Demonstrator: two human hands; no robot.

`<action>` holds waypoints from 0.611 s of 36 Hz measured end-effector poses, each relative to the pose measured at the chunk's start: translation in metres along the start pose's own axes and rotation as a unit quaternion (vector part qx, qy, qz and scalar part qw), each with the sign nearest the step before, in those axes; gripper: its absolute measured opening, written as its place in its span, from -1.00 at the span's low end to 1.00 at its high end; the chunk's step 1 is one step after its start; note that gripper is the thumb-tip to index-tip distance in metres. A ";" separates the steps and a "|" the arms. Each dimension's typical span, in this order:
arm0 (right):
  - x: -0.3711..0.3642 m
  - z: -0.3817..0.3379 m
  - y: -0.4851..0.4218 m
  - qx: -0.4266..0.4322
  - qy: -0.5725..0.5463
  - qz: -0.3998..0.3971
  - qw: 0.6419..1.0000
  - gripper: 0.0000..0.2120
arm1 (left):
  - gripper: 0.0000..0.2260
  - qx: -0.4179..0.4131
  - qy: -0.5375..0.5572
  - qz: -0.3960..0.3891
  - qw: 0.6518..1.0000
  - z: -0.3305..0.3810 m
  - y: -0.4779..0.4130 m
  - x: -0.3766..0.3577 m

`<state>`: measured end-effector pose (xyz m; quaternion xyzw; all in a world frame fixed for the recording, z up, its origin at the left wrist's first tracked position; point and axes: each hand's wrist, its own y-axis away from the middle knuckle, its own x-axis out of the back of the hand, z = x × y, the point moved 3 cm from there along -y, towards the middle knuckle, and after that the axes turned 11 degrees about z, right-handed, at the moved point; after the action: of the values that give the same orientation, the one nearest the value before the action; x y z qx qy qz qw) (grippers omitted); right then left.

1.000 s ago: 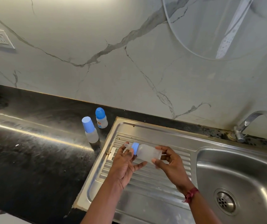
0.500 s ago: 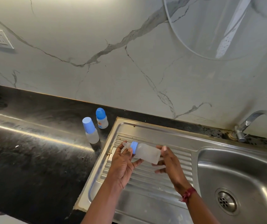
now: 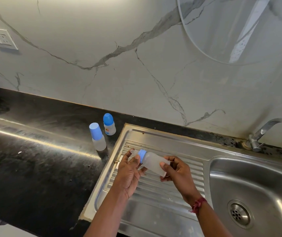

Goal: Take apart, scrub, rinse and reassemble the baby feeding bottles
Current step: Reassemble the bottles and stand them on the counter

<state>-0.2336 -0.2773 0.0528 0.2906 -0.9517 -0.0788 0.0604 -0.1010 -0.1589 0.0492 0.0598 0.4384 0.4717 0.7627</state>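
A small frosted baby bottle (image 3: 154, 162) with a blue collar (image 3: 142, 156) and a clear teat lies sideways between my hands, above the ribbed drainboard (image 3: 155, 189). My left hand (image 3: 130, 171) touches the collar and teat end with its fingertips. My right hand (image 3: 178, 170) grips the bottle's base. Two more bottles stand on the black counter to the left: one with a light blue cap (image 3: 97, 136), and one with a darker blue domed cap and a printed label (image 3: 109, 124).
The steel sink basin (image 3: 263, 178) with its drain (image 3: 239, 215) lies to the right, and a tap (image 3: 266, 132) stands behind it. The black counter (image 3: 34, 159) stretches left. A marble wall with a socket (image 3: 1, 38) rises behind.
My right hand has shifted its grip on the bottle's base, with thumb and fingers now wrapped around its end. The bottle stays sideways over the drainboard, and my left hand stays at the collar.
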 end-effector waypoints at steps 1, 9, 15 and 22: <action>-0.001 0.001 0.000 -0.006 -0.001 -0.004 1.000 -0.82 | -0.42 -0.003 -0.009 0.006 1.000 0.000 -0.001 0.001; -0.027 0.013 0.012 -0.039 -0.081 -0.003 0.996 -0.51 | -0.29 -0.039 -0.133 -0.008 0.990 -0.009 0.002 -0.001; -0.047 0.018 0.014 -0.025 -0.024 -0.032 0.999 -0.81 | -0.46 -0.105 -0.203 0.067 0.971 0.015 -0.005 0.013; -0.062 0.044 0.002 0.061 0.142 -0.003 0.988 -0.80 | -0.88 -0.133 -0.268 0.098 0.949 0.052 -0.016 0.048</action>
<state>-0.1905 -0.2361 0.0061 0.3044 -0.9358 0.0217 0.1766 -0.0446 -0.1136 0.0429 0.1246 0.1434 0.5649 0.8030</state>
